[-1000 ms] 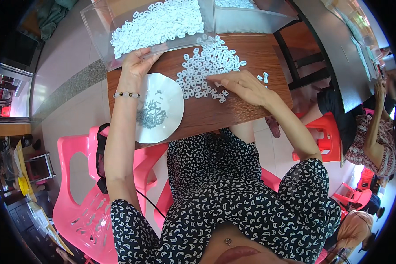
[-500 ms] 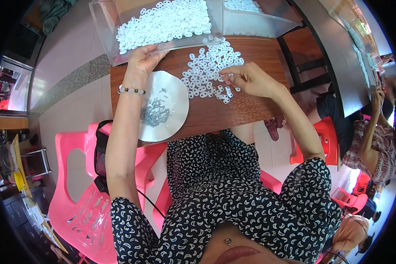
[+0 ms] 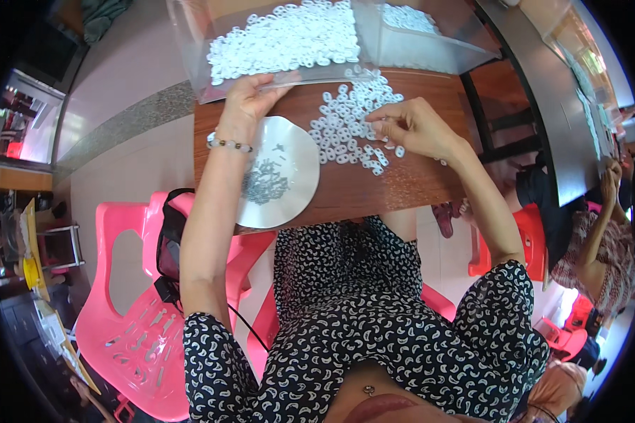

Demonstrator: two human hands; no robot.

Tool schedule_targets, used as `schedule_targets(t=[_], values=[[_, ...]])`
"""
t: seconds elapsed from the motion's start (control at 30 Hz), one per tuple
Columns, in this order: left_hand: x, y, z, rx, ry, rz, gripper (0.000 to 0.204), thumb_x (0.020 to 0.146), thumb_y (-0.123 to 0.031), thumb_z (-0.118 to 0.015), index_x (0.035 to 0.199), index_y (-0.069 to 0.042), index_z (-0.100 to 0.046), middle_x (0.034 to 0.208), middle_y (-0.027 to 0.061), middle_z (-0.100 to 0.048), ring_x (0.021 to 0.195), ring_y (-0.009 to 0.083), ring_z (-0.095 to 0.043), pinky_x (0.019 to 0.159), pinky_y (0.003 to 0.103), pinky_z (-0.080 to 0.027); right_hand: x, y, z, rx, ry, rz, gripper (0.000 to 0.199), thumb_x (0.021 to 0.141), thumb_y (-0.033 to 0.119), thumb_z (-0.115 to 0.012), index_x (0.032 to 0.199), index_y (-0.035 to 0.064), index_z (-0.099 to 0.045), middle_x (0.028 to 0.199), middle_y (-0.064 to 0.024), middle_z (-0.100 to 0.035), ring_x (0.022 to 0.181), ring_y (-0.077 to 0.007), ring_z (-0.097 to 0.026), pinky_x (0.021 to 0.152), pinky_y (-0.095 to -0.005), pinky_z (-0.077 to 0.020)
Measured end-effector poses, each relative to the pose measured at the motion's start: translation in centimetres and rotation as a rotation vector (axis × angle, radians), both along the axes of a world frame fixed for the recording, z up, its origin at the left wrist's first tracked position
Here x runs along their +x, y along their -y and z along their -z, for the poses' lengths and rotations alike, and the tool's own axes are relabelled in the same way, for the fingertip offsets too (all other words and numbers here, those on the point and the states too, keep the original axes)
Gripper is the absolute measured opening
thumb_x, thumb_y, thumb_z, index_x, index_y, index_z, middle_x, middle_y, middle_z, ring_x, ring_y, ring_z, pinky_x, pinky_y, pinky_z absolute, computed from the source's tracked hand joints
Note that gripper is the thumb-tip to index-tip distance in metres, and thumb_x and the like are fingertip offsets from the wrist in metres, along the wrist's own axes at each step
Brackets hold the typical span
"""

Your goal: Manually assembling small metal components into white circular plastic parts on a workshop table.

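Observation:
My left hand (image 3: 250, 104) grips the near edge of a clear plastic box (image 3: 324, 82), its fingertips against the wall. Small white oval pieces with holes (image 3: 282, 42) fill this box. Over the right side of a loose heap of the same white pieces (image 3: 339, 127), my right hand (image 3: 422, 131) is closed, thumb and index finger pinched together. Whatever sits between those fingertips is too small to make out. Beside my left wrist stands a white wavy-rimmed plate (image 3: 300, 194) holding many small grey metal-looking pieces (image 3: 264, 182).
A second clear container (image 3: 430, 53) with white pieces adjoins the box at the far right of the brown wooden table (image 3: 423, 185). Pink plastic chairs (image 3: 120, 310) stand at the left. Another person (image 3: 585, 233) sits by a dark table (image 3: 543, 92) at the right.
The whole view has shifted, so the table appears slightly farther right and lower. My right thumb and index finger stay over the heap. My left hand remains on the box.

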State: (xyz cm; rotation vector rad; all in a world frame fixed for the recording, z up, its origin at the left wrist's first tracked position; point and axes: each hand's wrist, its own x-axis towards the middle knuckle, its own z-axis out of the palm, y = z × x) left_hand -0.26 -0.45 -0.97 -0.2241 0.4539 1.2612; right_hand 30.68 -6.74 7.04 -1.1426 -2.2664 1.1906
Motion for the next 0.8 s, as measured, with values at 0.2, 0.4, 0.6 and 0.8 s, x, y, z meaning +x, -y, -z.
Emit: schedule_targets(t=[0.2, 0.4, 0.6, 0.8], values=[[0.7, 0.4, -0.7, 0.041, -0.021, -0.001, 0.046, 0.082, 0.011, -0.034, 0.125, 0.021, -0.020, 0.134, 0.0360, -0.026, 0.126, 0.0499, -0.030, 0.107, 0.058, -0.029, -7.4, -6.5, -2.1, 0.338, -0.110, -0.097, 0.022, 0.088, 0.020, -0.057, 0.083, -0.0003, -0.064, 0.066, -0.0071, -0.061, 0.061, -0.0111, -0.057, 0.057, -0.0270, -0.0448], [1.4, 0.6, -0.7, 0.024, -0.062, -0.019, 0.048, 0.083, 0.011, -0.033, 0.129, 0.020, -0.018, 0.137, 0.0348, -0.025, 0.127, 0.0490, -0.029, 0.107, 0.058, -0.028, -18.2, -16.9, 0.2, 0.830, -0.050, -0.156, 0.018, 0.081, 0.012, -0.056, 0.096, 0.0041, -0.062, 0.091, -0.0165, -0.063, 0.085, -0.0358, -0.060, 0.075, -0.0430, -0.0483], [1.8, 0.6, -0.7, 0.003, -0.035, -0.047, 0.044, 0.083, 0.011, -0.034, 0.125, 0.019, -0.022, 0.134, 0.0351, -0.028, 0.124, 0.0502, -0.032, 0.106, 0.059, -0.030, -23.7, -19.6, 0.5, 1.054, 0.155, -0.283, 0.023, 0.076, 0.011, -0.060, 0.099, 0.0115, -0.064, 0.096, -0.0143, -0.059, 0.095, -0.0331, -0.057, 0.081, -0.0433, -0.0476], [1.4, 0.5, -0.1, -0.023, 0.014, -0.035, 0.039, 0.085, 0.009, -0.032, 0.122, 0.019, -0.024, 0.130, 0.0341, -0.031, 0.121, 0.0492, -0.037, 0.104, 0.059, -0.032, -25.4, -20.2, 1.0, 1.096, 0.234, -0.391, 0.030, 0.074, 0.008, -0.062, 0.103, 0.0129, -0.063, 0.102, -0.0127, -0.056, 0.106, -0.0305, -0.052, 0.087, -0.0410, -0.0453]])
